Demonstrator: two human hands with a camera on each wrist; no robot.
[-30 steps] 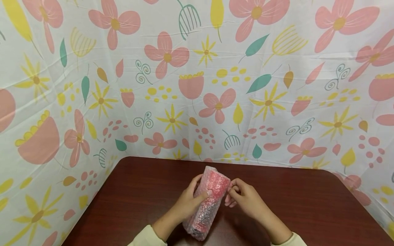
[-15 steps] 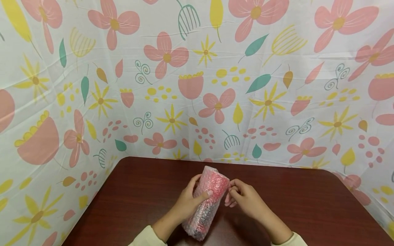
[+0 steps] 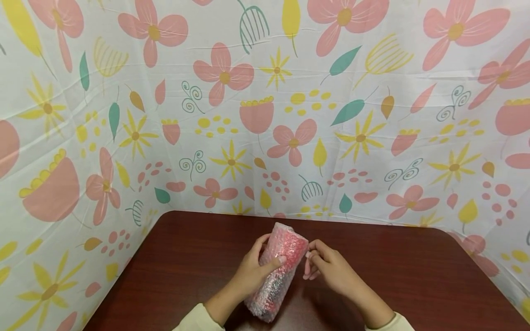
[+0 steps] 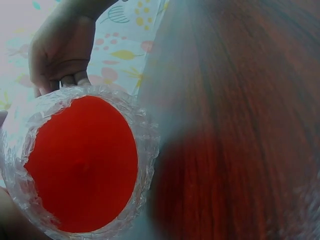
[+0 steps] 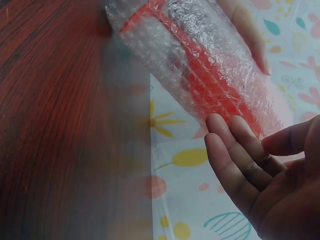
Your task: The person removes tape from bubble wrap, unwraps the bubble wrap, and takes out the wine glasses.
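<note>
Currently held: a long rounded package of clear bubble wrap over red and dark contents (image 3: pixel 276 281) is gripped in the left hand (image 3: pixel 251 271).
Package position: it is held over the front part of the dark reddish-brown wood-grain table (image 3: pixel 186 257), between the two hands, and is tilted, its upper end leaned to the right and away from the person; whether its lower end is touched to the surface cannot be told.
Left hand: it is curled round the package's left side, with the thumb laid across the near face; the other fingers are mostly hidden behind.
Right hand (image 3: pixel 331 266): it is brought to the package's right edge, near the upper end; the thumb and forefinger are bent together there, while the remaining fingers are held loosely extended; whether any wrap is pinched cannot be told.
Red end: in the left wrist view, a flat, round, bright red face (image 4: pixel 82 165) is ringed by crumpled clear wrap.
Under the wrap: red is seen near both ends in the head view, with a dark band between.
Sleeves: pale cream cuffs (image 3: pixel 199 319) are worn at both wrists.
Backdrop: the table is backed by a white cloth printed with pink, yellow and green flowers and leaves (image 3: pixel 294 142).
</note>
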